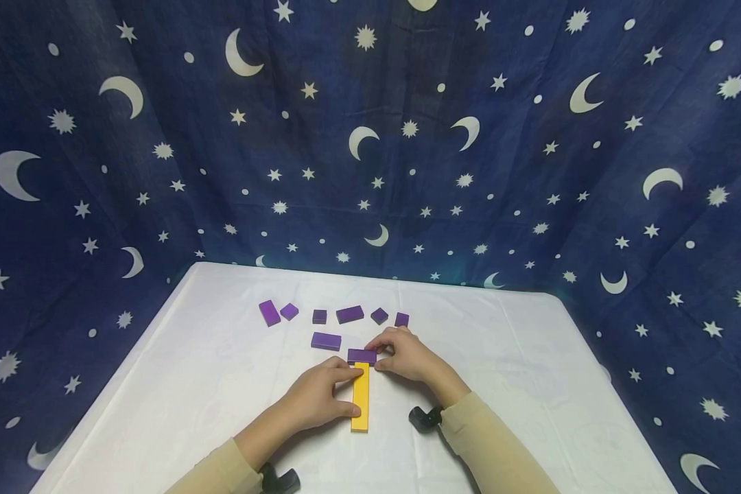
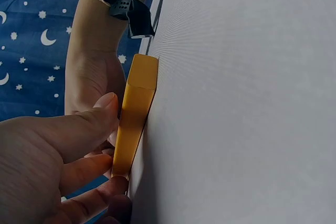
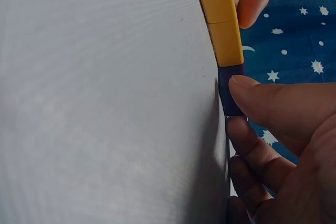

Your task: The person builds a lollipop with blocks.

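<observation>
Toward the near middle of the white-covered counter [image 1: 500, 357], a yellow bar [image 1: 361, 392] lies flat, one end toward the person, and a purple block [image 1: 361, 355] sits crosswise against its far end, the two touching in a T shape. The left hand [image 1: 315, 394] has its grip spread wide, thumb and fingertips resting on the bar, the thumb nearer the person. The right hand [image 1: 410, 357] has a narrow grip, pinching the purple block by its right end between thumb and finger.

Just beyond and to the left lies an oblong purple piece [image 1: 326, 341]. Farther back, a loose row of six more purple pieces [image 1: 349, 315], oblong and small square ones, runs across; the rightmost is just beyond the right hand's fingers. Behind everything hangs a dark blue cloth [image 1: 321, 151] patterned with pale moons and stars
</observation>
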Demonstrator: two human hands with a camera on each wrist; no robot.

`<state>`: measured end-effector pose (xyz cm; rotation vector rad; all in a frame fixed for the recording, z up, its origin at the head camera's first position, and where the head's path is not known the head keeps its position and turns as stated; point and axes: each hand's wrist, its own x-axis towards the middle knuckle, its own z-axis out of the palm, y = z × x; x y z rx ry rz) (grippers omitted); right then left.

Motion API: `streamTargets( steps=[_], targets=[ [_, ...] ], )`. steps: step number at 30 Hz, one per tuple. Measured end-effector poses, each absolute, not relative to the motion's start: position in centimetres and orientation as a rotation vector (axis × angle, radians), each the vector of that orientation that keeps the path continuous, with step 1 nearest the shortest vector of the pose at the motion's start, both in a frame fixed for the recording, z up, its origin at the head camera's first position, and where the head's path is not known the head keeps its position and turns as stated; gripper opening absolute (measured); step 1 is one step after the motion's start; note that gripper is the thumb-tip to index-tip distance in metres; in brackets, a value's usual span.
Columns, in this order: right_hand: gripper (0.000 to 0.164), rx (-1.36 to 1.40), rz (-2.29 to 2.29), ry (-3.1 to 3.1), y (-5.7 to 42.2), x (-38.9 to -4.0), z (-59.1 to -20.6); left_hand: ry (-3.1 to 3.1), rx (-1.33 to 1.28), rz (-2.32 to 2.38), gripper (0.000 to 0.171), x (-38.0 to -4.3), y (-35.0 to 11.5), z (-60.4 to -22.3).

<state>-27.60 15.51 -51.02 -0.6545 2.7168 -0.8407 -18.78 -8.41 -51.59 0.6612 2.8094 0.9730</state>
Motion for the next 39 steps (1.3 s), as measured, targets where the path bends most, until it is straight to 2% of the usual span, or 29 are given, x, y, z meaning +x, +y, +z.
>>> streamTargets(
  steps=[22, 39],
  targets=[
    [0.035, -0.643, -0.850, 2.719, 15.5, -27.6, -51.1, 2.790, 0.554, 0.922, 0.102, -19.8, -8.1, -51.6],
    [0.034, -0.625, -0.858, 2.719, 15.5, -27.7, -51.2, 2.796, 0.553, 0.878, 0.099, -19.9, -7.8, -51.4]
  ],
)
